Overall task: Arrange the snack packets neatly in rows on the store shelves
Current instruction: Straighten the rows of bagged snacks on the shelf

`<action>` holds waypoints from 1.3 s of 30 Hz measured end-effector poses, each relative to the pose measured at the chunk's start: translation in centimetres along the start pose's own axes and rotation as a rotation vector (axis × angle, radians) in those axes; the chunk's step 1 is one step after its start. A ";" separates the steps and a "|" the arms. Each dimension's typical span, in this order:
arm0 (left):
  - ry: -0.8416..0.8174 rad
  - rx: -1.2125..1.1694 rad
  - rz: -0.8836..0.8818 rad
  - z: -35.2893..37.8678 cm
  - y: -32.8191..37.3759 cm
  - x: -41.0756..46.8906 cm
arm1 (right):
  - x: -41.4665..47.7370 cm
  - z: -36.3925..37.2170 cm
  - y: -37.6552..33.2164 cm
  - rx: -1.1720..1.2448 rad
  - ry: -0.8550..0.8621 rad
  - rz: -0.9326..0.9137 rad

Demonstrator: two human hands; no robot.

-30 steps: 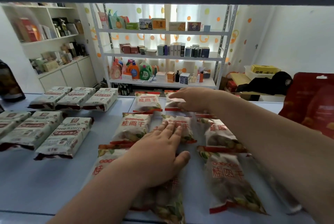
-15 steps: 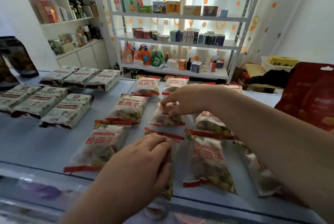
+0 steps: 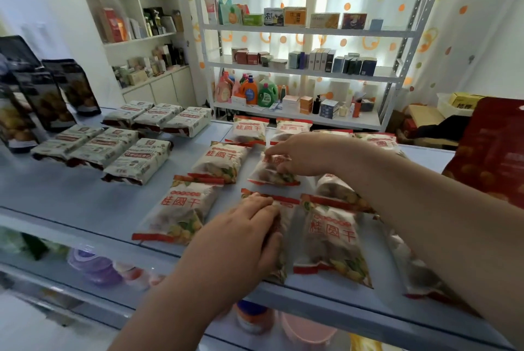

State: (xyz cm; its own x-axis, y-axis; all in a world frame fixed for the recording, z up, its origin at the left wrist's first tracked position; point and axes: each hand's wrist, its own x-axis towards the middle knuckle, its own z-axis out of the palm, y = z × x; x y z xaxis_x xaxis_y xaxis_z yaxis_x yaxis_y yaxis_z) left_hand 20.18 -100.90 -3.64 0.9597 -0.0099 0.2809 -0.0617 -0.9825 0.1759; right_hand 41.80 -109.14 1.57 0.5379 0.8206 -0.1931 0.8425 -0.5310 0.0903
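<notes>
The left hand [image 3: 243,234] lies flat, pressing a front-row snack packet [image 3: 280,237] at six o'clock on the shelf [image 3: 85,206]. The right hand [image 3: 300,155] pinches another packet [image 3: 272,170] at twelve o'clock of it. A sideways tug could skew neighbouring packets.

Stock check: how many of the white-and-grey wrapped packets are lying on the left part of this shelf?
6 white packets. Back row, left to right. Front row, left to right. Any stacked underneath would be hidden.
</notes>
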 end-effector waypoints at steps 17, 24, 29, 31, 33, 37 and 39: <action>-0.034 -0.197 0.045 -2.6 -14.5 -3.4 | 5.7 -1.6 -7.6 0.079 0.010 -0.070; -0.041 -0.214 0.231 -2.7 -15.6 -1.9 | 5.7 -1.9 -8.2 0.122 0.000 -0.035; -0.052 -0.178 0.327 -3.1 -16.1 -1.3 | 6.0 -1.5 -7.8 0.189 -0.008 -0.021; -0.079 -0.205 0.352 -3.4 -16.4 -0.7 | 6.1 -1.3 -7.6 0.196 0.006 -0.019; -0.093 -0.267 0.350 -3.7 -16.9 0.4 | 6.4 -1.3 -7.2 0.202 0.073 -0.007; -0.053 -0.227 0.348 -3.8 -16.8 4.0 | 8.1 -2.7 -5.5 0.227 0.261 0.072; -0.073 -0.156 0.315 -3.1 -16.6 5.4 | 9.4 -3.3 -4.5 0.191 0.248 0.138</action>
State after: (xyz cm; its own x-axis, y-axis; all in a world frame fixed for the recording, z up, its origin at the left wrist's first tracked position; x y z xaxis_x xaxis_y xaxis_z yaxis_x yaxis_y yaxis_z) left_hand 25.54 -84.10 -2.12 0.9035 -0.3270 0.2770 -0.3936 -0.8888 0.2348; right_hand 43.20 -98.37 2.54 0.6566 0.7523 0.0541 0.7535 -0.6512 -0.0900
